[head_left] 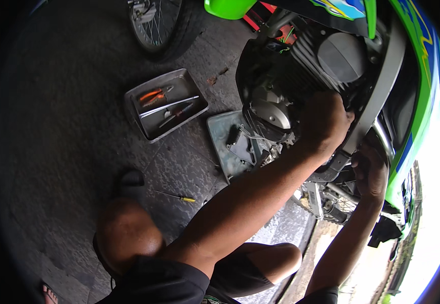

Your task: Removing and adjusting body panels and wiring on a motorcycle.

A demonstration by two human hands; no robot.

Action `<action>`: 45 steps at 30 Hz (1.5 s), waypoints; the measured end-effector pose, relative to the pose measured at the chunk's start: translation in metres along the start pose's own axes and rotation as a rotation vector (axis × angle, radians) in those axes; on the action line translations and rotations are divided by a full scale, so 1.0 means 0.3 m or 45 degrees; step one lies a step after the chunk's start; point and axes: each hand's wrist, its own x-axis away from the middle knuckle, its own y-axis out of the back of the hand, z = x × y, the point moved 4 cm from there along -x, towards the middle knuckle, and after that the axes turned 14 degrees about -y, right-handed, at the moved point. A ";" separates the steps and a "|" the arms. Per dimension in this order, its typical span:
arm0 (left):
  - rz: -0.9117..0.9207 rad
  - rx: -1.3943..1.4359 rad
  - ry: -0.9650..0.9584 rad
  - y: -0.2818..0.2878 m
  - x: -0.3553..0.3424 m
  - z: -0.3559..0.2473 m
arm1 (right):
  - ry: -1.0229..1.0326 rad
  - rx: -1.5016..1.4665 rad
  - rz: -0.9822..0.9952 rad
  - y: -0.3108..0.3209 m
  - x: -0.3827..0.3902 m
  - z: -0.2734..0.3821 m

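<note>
A green motorcycle (420,66) stands at the right, its finned engine (311,55) exposed. My left hand (326,119) is closed beside the engine, just below the round grey cylinder-head cover (341,57) and next to the grey frame tube (379,96). Whatever its curled fingers hold is hidden. Under that tube and inside the green side panel, my right hand (371,172) reaches up with bent fingers. Its fingertips are in shadow, and their grip cannot be made out. Below the left hand sits a round metal engine cover (270,114).
A grey tray (128,109) holds orange-handled pliers (154,95), a long metal bar and a screwdriver. Nearer the motorcycle, a second tray (219,137) carries a removed metal cover (242,149). A yellow-handled screwdriver (187,199) lies on the floor. A wheel (161,25) is at the top.
</note>
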 end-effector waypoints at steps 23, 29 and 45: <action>0.259 0.172 -0.191 -0.014 0.006 0.049 | -0.134 0.188 0.329 -0.028 -0.064 -0.002; 0.352 0.100 -0.237 -0.017 0.012 0.044 | 0.133 -0.127 0.238 -0.058 -0.031 -0.057; 0.334 0.620 0.348 0.181 0.081 0.078 | 0.343 -0.622 -0.261 -0.007 0.051 -0.213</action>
